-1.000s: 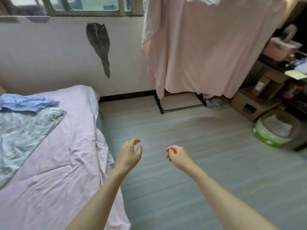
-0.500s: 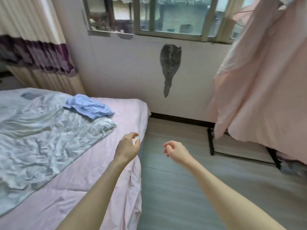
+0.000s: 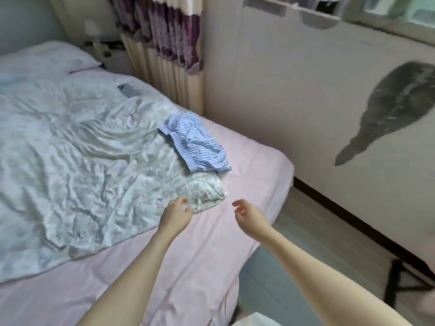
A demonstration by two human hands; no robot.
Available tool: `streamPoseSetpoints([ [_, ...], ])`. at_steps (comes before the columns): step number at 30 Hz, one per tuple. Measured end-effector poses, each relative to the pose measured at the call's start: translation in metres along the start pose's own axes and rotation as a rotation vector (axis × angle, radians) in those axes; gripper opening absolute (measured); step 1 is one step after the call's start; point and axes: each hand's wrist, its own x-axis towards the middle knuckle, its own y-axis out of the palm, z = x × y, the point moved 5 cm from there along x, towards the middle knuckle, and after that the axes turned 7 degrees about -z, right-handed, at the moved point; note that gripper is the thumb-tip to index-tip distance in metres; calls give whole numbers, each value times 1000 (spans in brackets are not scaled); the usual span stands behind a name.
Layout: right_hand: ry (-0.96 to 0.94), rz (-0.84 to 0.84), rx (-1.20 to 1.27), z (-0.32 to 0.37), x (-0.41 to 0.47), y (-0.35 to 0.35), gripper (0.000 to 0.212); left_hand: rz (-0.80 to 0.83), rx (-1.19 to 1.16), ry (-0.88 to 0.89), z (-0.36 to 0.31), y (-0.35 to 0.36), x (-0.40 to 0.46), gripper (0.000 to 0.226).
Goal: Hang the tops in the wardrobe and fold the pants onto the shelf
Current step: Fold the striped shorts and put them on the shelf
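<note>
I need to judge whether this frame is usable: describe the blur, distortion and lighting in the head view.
Head view: soft, even daylight, no glare or hard shadows; the window frame and curtain at the top are smeared; wide-angle bending tilts the wall and baseboard; the blue striped garment on the bed reads fairly clearly; left hand and right hand are slightly soft-edged.

Pretty clearly a bedroom in somebody's home. I'm standing at the foot of a bed with a pink sheet, and a crumpled pale floral quilt is spread over most of it. There's a pillow at the far end of the bed and a phone lying on the quilt. Behind the bed hangs a cream and purple curtain, and right of the bed is a window above a scuffed white wall.
</note>
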Motion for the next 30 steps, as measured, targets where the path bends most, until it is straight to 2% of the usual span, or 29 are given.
streamPoseSetpoints([
  [6,-205,188,-291,12,175,67,48,66,205,-217,51,42,132,58],
  [10,-365,130,-470,26,259,112,60,150,341,-274,87,74,178,69],
  [13,-454,195,-634,32,309,156,81,273,333,-365,118,99,191,77],
  [16,-503,236,-669,36,337,187,90,320,286,-357,135,111,199,81],
  [19,-542,115,-641,41,344,188,74,306,210,-344,140,111,197,80],
  [21,-547,28,-525,45,341,180,58,267,147,-330,140,104,196,76],
  [23,-542,22,-352,51,328,174,56,178,62,-317,136,91,194,70],
  [25,-550,77,-227,57,303,168,59,56,-45,-319,129,73,188,71],
  [27,-580,173,-145,63,262,160,56,-47,-90,-284,119,50,174,82],
  [30,-646,347,-39,61,194,146,47,-72,35,-157,103,24,146,106],
])
